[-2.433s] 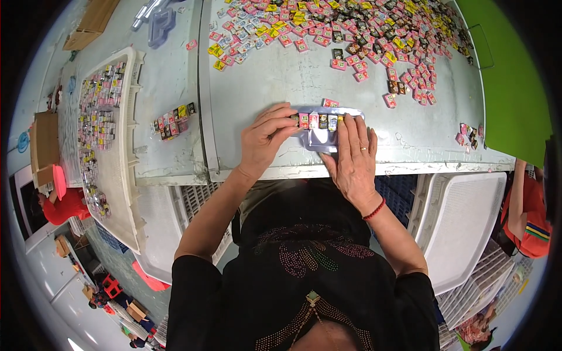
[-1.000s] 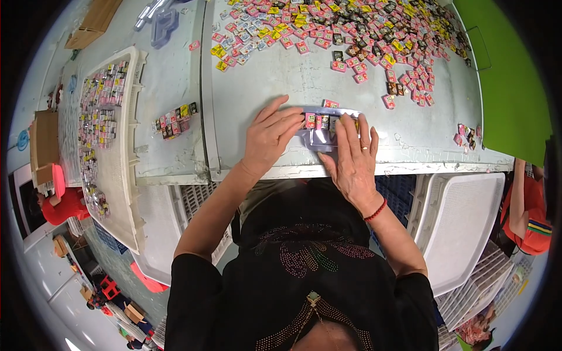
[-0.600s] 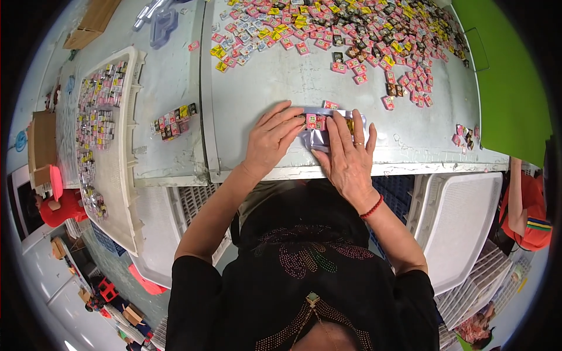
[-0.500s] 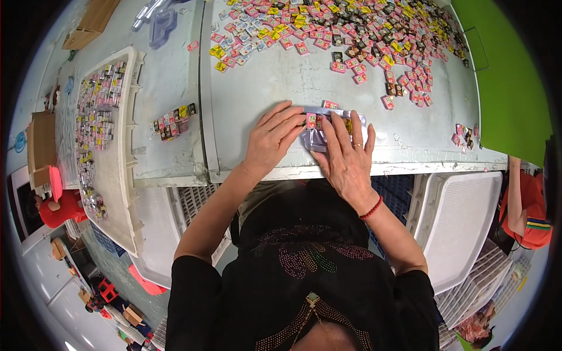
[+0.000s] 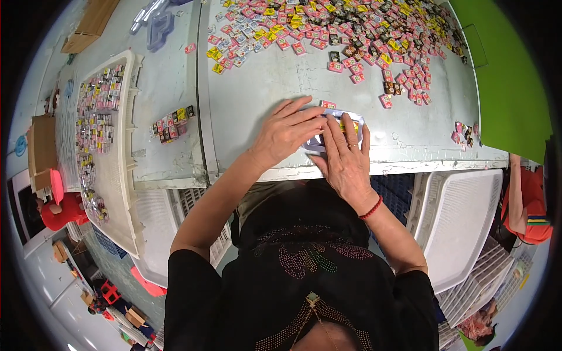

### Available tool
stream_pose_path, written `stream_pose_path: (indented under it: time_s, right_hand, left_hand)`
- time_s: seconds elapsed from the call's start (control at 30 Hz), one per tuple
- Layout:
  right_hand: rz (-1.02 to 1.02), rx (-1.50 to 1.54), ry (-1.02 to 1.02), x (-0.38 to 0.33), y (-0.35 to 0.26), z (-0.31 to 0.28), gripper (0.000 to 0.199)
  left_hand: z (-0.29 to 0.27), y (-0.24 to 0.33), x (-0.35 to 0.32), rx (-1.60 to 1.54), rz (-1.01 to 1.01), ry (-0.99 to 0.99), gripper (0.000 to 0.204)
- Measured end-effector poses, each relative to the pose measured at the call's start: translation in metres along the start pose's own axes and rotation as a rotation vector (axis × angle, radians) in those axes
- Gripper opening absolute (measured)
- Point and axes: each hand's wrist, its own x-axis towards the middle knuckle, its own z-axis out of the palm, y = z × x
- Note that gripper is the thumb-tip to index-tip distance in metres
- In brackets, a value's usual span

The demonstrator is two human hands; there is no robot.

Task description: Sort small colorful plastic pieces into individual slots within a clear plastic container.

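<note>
My left hand lies with fingers stretched out over the left end of a small clear plastic tray near the table's front edge. Across the same tray, my right hand has its fingers extended flat, its thumb at the near side. Between the fingers, yellow and dark bits of small boxes show inside the tray; most of the contents are hidden under my hands. Just beyond the tray sits a loose pink box.
A large spread of small pink, yellow, black and white boxes covers the far table. To the left are a packed bundle, a white tray with packed bundles, and clear plastic trays. A green panel borders the right.
My left hand has slid right and slightly away from me, over the tray's left end, covering pink boxes that showed there. My right hand has barely moved.
</note>
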Motion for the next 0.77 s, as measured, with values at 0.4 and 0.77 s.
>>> stream_pose_path:
  time_s: [0.4, 0.77]
  right_hand:
    - [-0.014, 0.049, 0.027, -0.002, 0.006, -0.001, 0.072]
    - [0.006, 0.220, 0.051, 0.000, 0.007, -0.010, 0.086]
  left_hand:
    - [-0.006, 0.005, -0.011, 0.064, 0.009, -0.098, 0.049]
    - [-0.011, 0.009, -0.013, 0.008, -0.079, -0.240, 0.077]
